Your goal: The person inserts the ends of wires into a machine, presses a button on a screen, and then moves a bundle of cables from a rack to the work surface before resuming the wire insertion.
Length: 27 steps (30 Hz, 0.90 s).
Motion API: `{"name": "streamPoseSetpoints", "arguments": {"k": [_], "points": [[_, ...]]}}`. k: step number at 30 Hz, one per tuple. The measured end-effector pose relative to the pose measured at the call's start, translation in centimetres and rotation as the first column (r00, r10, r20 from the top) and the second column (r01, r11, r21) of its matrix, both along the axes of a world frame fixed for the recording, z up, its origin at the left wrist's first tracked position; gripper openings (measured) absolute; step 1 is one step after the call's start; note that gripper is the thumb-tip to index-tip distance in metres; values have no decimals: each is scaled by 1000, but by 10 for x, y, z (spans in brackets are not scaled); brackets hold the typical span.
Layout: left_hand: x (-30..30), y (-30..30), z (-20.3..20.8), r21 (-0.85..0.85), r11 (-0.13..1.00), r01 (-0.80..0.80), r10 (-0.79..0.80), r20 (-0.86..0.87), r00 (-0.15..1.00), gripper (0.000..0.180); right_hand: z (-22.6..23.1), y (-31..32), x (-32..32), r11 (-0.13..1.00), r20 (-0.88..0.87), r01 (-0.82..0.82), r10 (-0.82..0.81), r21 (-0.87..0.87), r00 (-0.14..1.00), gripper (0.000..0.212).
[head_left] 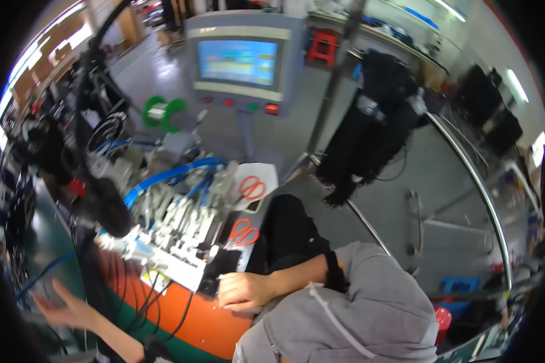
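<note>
two bare hands flanked a bench-top metal machine (178, 239) left of center in the frame. the machine stood above and between them: the right hand (242, 293), at lower center, lay just beside the lower right end of its pale front plate (178, 270), near a dark block (224, 264); the left hand (66, 308), at lower left, was held well apart from it. the right forearm came in from the right, out of a gray sleeve (351, 302) and a black cuff, the back of the hand up and the fingers bent; whether they grasped anything could not be told. the left forearm rose from the lower edge toward the upper left, its hand released, fingers spread. the front plate's long axis slanted down toward the lower right of the frame, while the machine's slim metal parts pointed toward the upper right. blue hoses (163, 176) arched over its far side. two pairs of red-handled scissors lay to its right, and black cables (181, 323) trailed across the orange bench top (215, 330) below. a screen (239, 62) glowed at upper center.
</note>
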<state>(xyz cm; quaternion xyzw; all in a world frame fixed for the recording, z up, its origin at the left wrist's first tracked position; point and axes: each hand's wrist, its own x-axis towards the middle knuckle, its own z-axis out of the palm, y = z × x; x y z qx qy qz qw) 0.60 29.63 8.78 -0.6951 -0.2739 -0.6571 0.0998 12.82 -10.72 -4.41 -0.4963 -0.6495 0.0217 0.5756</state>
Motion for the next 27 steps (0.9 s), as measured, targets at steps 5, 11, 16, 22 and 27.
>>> {"name": "streamPoseSetpoints", "arguments": {"k": [5,11,16,22,27], "points": [[24,-158,22,234,784,575,-595,20,804,39,-7,-68,71,798,-140,597,-602,-78,786,14],[95,-310,18,-144,424,894,-832,-452,321,30,-21,-246,193,276,-537,935,-835,-221,120,12],[197,-416,9,-479,175,860,-845,-522,-118,40,-32,-329,265,36,-195,979,-981,-202,-4,54],[306,-506,-50,-570,61,819,-832,-482,-274,49,-41,-318,308,-107,-217,985,-967,-138,-136,72],[376,-535,-111,-739,108,665,-886,-376,-273,65,-21,-309,310,-201,-280,925,-913,-324,-296,72]]}}
